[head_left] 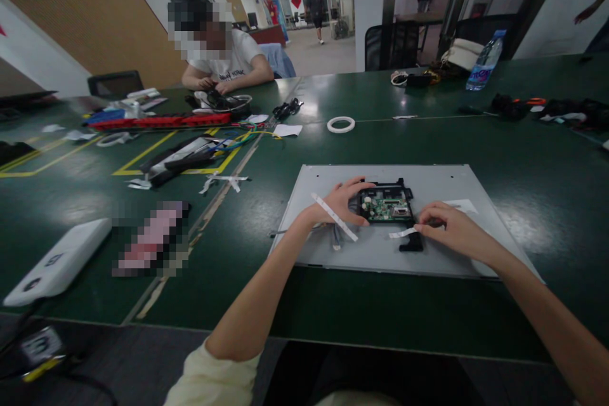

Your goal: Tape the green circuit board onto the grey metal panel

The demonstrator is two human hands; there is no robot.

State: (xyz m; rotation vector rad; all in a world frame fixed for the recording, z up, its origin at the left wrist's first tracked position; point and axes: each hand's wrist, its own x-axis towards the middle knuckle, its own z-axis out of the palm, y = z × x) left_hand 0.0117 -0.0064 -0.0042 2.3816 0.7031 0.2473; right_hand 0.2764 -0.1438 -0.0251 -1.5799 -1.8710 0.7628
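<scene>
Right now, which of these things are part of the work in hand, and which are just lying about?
In hand: circuit board, grey panel beneath it, white strip by the right hand, another strip across the left hand.
Lying about: tape roll, water bottle, white box, red tray.

A long dark green table [333, 304], marked with yellow lines [143, 155], fills the view. Near its front edge lies 1 flat grey panel [333, 254], and to the left of it are 1 white slab-shaped device [57, 260] and scraps of white tape [223, 181]. Farther back lie 1 roll of white tape [340, 124], a tangle of black cables [286, 108] and a long red strip [162, 120], while 1 water bottle [484, 62] stands at the far right near some black tools [511, 105].
</scene>
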